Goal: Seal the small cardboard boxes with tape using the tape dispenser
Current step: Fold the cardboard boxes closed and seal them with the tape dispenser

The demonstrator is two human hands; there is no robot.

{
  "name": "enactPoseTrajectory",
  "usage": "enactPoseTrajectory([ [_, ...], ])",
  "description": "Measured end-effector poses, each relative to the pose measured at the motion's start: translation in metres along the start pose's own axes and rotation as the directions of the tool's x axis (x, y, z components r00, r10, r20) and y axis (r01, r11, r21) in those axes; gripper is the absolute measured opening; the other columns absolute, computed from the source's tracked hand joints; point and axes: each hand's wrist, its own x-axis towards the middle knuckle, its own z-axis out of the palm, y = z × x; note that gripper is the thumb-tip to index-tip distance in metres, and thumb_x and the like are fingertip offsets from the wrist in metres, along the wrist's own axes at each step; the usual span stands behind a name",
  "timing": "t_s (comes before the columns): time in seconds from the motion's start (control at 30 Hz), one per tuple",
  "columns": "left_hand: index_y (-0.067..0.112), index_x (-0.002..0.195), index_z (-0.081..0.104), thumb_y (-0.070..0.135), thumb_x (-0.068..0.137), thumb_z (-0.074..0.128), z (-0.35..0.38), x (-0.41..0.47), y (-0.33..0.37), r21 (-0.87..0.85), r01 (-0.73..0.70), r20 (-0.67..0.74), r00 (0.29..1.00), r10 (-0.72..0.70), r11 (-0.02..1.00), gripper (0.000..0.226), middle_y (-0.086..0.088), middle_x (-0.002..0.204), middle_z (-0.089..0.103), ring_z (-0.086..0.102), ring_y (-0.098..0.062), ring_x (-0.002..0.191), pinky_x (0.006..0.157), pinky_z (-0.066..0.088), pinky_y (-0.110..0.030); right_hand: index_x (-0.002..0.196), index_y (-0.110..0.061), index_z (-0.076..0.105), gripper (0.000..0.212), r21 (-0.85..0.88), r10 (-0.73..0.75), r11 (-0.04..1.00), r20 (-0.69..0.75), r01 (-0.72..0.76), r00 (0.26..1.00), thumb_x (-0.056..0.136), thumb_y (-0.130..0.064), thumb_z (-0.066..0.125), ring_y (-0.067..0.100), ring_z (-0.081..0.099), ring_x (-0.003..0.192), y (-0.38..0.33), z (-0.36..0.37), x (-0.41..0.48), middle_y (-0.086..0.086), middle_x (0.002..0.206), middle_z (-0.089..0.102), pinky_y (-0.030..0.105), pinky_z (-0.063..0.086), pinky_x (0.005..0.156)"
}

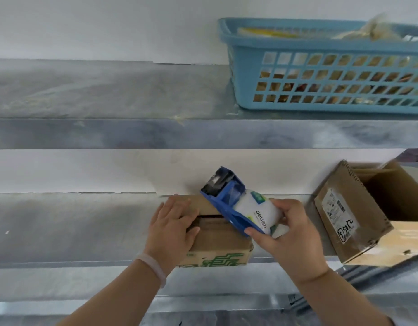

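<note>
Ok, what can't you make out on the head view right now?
All head view.
Small box top seam: covered by left hand and tape dispenser; whether tape is on it is unclear.
Blue basket contents: blurred, behind its lattice, cut by the right edge.
Open box label: print too small; box cut by right edge.

— What does the person wear?
— One bracelet (pixel 154 267): a smooth, rounded band, pale milky pink and slightly translucent, plain all round, sitting on the wrist of the left hand (pixel 172 222).
— And the other side?
— The right hand (pixel 285 234) is bare, and so is its wrist.
</note>
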Motion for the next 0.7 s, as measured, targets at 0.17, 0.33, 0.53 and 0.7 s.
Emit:
enactPoseTrajectory([
  [0.17, 0.031, 0.083, 0.072, 0.065, 0.09, 0.038, -0.051, -0.021, 0.077, -0.616, 0.106, 0.028, 0.993, -0.112, 0.781, 0.049, 0.02, 0.084, 0.069, 0.061, 0.0, 0.088, 0.077, 0.048, -0.018, 0.108, -0.022, 0.05, 0.075, -0.103, -0.13, 0.988, -0.102, 0.119, 0.986, 0.062, -0.08, 0.062, 0.022, 0.068, 0.07, 0.006, 0.008, -0.005, -0.004, 0.09, 0.069, 0.036, 0.056, 0.049],
  [0.33, 0.016, 0.087, 0.075, 0.064, 0.078, 0.064, -0.067, -0.019, 0.115, -0.921, 0.354, 0.323, 0.927, -0.191, 0.16, 0.051, -0.003, 0.09, 0.076, 0.07, -0.022, 0.093, 0.094, 0.051, -0.039, 0.11, -0.016, 0.05, 0.066, -0.112, -0.266, 0.962, -0.161, 0.25, 0.951, 0.07, -0.066, 0.064, 0.018, 0.063, 0.08, -0.002, 0.02, -0.007, 0.005, 0.092, 0.068, 0.027, 0.051, 0.066],
  [0.53, 0.009, 0.104, 0.071, 0.032, 0.079, 0.063, -0.073, -0.01, 0.107, -0.95, 0.307, 0.308, 0.893, -0.329, -0.055, 0.035, -0.016, 0.101, 0.073, 0.066, -0.036, 0.1, 0.098, 0.048, -0.053, 0.117, -0.016, 0.058, 0.04, 0.11, -0.462, 0.884, 0.061, 0.454, 0.885, 0.093, -0.048, 0.055, 0.012, 0.055, 0.114, -0.005, 0.011, -0.008, 0.0, 0.121, 0.06, 0.028, 0.045, 0.098],
  [0.7, 0.001, 0.105, 0.067, 0.019, 0.085, 0.056, -0.071, -0.013, 0.088, -0.921, 0.294, 0.357, 0.9, -0.252, -0.256, 0.03, -0.018, 0.1, 0.072, 0.07, -0.024, 0.086, 0.072, 0.058, -0.031, 0.125, -0.023, 0.056, 0.035, 0.391, -0.027, 0.92, 0.034, 0.012, 0.999, 0.099, -0.037, 0.038, 0.014, 0.056, 0.117, -0.002, -0.003, 0.008, -0.006, 0.126, 0.057, 0.032, 0.045, 0.099],
])
